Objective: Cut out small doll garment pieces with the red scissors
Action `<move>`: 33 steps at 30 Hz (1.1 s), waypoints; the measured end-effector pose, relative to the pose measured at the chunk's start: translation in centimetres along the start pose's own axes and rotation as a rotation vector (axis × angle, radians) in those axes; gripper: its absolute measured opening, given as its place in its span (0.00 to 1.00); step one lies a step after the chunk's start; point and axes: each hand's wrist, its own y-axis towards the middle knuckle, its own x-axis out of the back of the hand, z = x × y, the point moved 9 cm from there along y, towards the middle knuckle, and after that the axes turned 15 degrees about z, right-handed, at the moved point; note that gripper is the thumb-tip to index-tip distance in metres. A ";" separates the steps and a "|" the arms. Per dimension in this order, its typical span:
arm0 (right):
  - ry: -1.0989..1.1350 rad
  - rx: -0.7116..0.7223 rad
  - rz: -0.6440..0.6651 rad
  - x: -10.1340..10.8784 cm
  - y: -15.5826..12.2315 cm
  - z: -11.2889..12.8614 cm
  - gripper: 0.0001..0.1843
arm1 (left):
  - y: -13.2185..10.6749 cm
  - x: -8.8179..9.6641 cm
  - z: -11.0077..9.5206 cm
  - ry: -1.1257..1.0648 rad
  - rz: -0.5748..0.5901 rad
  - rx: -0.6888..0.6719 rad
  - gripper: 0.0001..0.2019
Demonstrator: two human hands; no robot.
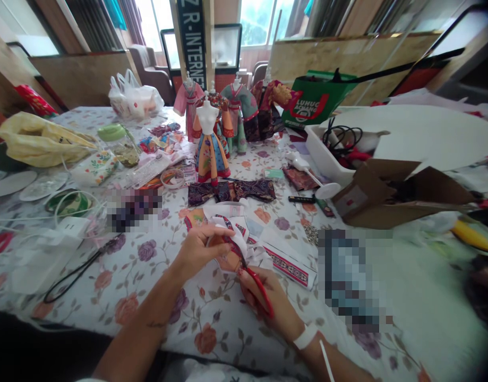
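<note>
Live at the table, and we've got a white printed cloth piece (231,241) up just above the tabletop, pinched between thumb and fingers of our left hand (198,249). Our right hand (267,300) is closed firmly around one pair of red-handled scissors (260,291), the blades lost among the folds from our view. That cloth looks light, soft and floppy, so we'd judge it handles best held close to the scissors; the scissors look stiff and are best taken by the handles.

Just beside our hands lies one strip with a red patterned border (287,263), and ahead sits one dark paisley fabric piece (231,191). Further on, we count one white dress form in an orange skirt (210,154), with at least three dressed miniature figures (239,111) behind it, all on a floral tablecloth (148,297). Off to the right: one white plastic tray (321,154) of cables, one cardboard box (387,199).
</note>
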 end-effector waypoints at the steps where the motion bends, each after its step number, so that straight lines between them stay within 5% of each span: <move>1: -0.005 -0.001 -0.002 0.0 0.0 0.1 0.28 | 0.0 0.0 -0.1 0.001 0.001 -0.004 0.11; 33: -0.012 0.023 -0.029 0.0 -0.1 0.9 0.30 | 0.0 0.0 -0.2 0.010 -0.016 0.010 0.12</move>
